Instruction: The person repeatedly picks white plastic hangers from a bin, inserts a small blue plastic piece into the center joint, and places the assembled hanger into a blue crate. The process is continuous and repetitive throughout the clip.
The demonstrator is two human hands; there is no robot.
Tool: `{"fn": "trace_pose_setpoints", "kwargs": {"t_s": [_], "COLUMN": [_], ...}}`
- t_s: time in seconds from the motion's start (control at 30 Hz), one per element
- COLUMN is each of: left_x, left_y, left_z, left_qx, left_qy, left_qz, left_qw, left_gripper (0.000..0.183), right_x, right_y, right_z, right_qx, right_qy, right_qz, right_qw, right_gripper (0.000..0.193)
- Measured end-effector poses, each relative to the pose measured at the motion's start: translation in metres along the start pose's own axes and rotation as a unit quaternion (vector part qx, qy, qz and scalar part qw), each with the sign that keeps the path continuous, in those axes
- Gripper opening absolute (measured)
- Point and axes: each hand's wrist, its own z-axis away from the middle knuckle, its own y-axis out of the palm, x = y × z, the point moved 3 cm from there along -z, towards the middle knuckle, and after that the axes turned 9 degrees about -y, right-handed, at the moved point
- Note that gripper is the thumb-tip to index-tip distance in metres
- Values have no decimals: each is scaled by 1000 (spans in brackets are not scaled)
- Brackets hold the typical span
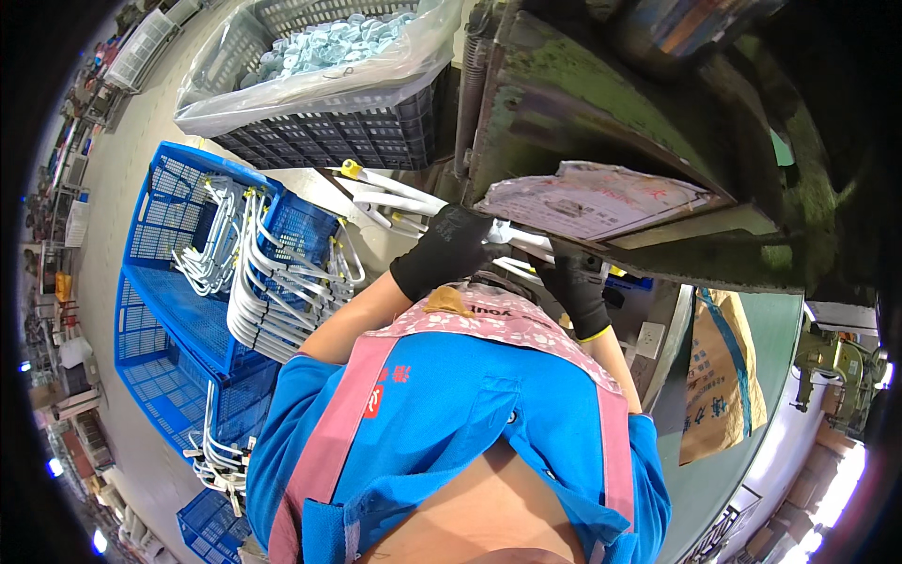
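Observation:
My left hand [443,250], in a black glove, is closed at one end of a short white tube part [528,241] below the front of the green machine [587,103]. A small pale-blue piece [500,230] shows by its fingertips. On the other side, my right hand [575,291], gloved in black with a yellow cuff edge, has its fingers curled at the tube's right end. The machine's edge and the gloves hide part of the grip. Just left of and beyond my left hand lie white tubes with yellow ends [390,195].
Blue plastic crates [155,282] with stacked white bent tubes [258,301] stand to my left. A black crate [329,136], lined with clear plastic, holds pale-blue pieces at the far left. A worn paper sheet [601,199] covers the machine's front. A brown sack [719,376] lies right.

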Motion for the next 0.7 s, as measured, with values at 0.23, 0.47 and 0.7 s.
{"fn": "trace_pose_setpoints", "kwargs": {"t_s": [0.23, 0.47, 0.7], "left_x": [10, 82, 90], "left_y": [-1, -71, -56], "left_z": [6, 15, 15], "left_qx": [35, -31, -23], "left_qy": [-7, -25, -21], "left_qz": [-65, -122, -258], "left_qw": [997, 992, 966], "left_gripper": [36, 37, 23], "right_x": [-6, -9, -6], "right_y": [12, 18, 15], "right_z": [5, 4, 0], "right_qx": [-17, -12, -108], "right_qy": [-22, 30, -5], "right_qz": [-29, 30, 132], "right_qw": [999, 999, 985], "right_gripper": [50, 31, 45]}}
